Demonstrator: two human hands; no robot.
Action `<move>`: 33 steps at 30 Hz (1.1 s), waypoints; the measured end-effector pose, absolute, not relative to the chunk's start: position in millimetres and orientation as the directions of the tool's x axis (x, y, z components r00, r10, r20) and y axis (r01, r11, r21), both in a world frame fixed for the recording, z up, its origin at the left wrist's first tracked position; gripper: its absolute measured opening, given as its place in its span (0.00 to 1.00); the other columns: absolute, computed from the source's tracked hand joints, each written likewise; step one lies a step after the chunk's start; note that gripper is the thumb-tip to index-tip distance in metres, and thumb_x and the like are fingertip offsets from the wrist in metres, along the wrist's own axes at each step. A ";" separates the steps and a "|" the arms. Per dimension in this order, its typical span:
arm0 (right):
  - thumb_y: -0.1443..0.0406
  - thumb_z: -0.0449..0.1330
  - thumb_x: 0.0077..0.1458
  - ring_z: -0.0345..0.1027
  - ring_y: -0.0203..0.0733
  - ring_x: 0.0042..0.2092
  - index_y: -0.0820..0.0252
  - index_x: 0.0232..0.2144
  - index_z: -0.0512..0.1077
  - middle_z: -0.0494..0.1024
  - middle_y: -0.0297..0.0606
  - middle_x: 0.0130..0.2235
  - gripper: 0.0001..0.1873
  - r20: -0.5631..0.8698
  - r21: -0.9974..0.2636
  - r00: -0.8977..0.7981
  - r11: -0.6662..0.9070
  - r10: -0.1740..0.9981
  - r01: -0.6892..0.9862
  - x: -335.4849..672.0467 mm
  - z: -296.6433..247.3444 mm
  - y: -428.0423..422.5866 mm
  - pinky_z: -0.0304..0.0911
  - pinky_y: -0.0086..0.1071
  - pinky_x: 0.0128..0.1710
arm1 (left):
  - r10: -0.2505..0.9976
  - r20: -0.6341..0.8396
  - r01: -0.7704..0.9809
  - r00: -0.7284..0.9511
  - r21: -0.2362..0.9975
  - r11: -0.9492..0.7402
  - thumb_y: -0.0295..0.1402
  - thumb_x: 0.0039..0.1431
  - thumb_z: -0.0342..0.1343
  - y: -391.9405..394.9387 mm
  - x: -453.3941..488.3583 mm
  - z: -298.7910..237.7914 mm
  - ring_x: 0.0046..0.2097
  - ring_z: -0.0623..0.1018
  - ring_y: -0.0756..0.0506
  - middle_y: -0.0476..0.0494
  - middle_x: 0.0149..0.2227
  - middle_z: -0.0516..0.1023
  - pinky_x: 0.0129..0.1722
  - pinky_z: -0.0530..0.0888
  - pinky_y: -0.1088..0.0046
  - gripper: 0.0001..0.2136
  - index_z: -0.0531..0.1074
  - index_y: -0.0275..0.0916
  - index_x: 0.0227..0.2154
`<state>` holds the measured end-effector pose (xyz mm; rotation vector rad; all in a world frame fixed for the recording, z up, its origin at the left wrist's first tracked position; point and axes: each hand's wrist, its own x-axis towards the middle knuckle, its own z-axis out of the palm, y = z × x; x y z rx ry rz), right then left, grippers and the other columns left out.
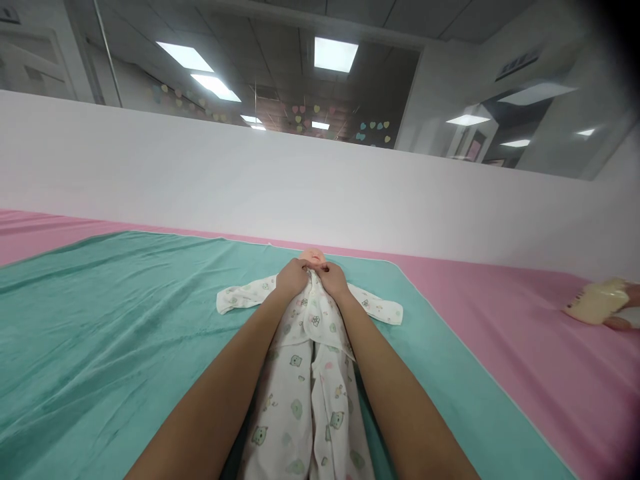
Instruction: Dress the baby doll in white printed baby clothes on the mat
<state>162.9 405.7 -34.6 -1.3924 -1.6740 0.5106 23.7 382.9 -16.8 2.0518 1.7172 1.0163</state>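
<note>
A baby doll (314,254) lies on its back on a teal blanket (150,320), its head away from me. It is dressed in a white baby top (316,327) printed with small animals, the sleeves spread out to both sides. Matching printed baby pants (290,413) stretch toward me between my forearms. My left hand (292,276) is closed on the left side of the top's collar, just below the doll's chin. Close beside it, my right hand (333,279) pinches the collar's right side. My fingers partly cover the neck area, so any fastener there is hidden.
Around the teal blanket lies a pink sheet (480,307). At the far right edge is a pale yellow item (597,301), partly cut off, with a skin-toned part beside it. A white low wall (200,180) with windows above it stands behind the blanket.
</note>
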 end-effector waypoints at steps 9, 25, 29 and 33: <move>0.63 0.54 0.50 0.67 0.39 0.36 0.60 0.28 0.72 0.76 0.37 0.34 0.08 0.375 -0.751 0.035 0.282 0.926 0.597 162.5 -38.4 409.1 0.59 0.30 0.37 | 0.941 0.337 0.751 0.041 0.611 -0.251 0.27 0.54 0.46 382.4 23.3 -17.4 0.45 0.74 0.43 0.45 0.47 0.74 0.43 0.68 0.70 0.14 0.76 0.45 0.37; 0.59 0.43 0.62 0.50 0.45 0.60 0.54 0.59 0.56 0.60 0.38 0.60 0.24 0.436 -0.307 -0.068 0.220 0.897 0.926 241.9 -80.3 325.4 0.37 0.45 0.60 | 0.856 0.484 0.950 0.183 0.137 -0.281 0.40 0.65 0.34 326.9 -56.4 -62.8 0.60 0.60 0.41 0.43 0.60 0.62 0.58 0.52 0.57 0.23 0.58 0.42 0.59; 0.58 0.41 0.62 0.44 0.46 0.63 0.59 0.62 0.50 0.55 0.41 0.62 0.28 0.282 -0.296 0.044 0.044 0.958 0.954 290.3 -89.7 308.2 0.38 0.47 0.60 | 0.926 0.351 0.972 0.143 0.127 -0.199 0.44 0.64 0.31 314.5 -109.5 -73.6 0.60 0.60 0.39 0.41 0.61 0.59 0.54 0.59 0.56 0.27 0.50 0.40 0.63; 0.58 0.44 0.60 0.50 0.44 0.61 0.57 0.58 0.58 0.59 0.39 0.61 0.25 0.215 -0.368 0.131 -0.044 0.968 0.929 319.9 -87.8 297.3 0.45 0.40 0.59 | 0.973 0.230 0.976 0.007 0.212 -0.057 0.44 0.62 0.36 306.2 -141.8 -72.3 0.60 0.61 0.38 0.38 0.61 0.60 0.55 0.60 0.56 0.28 0.51 0.36 0.62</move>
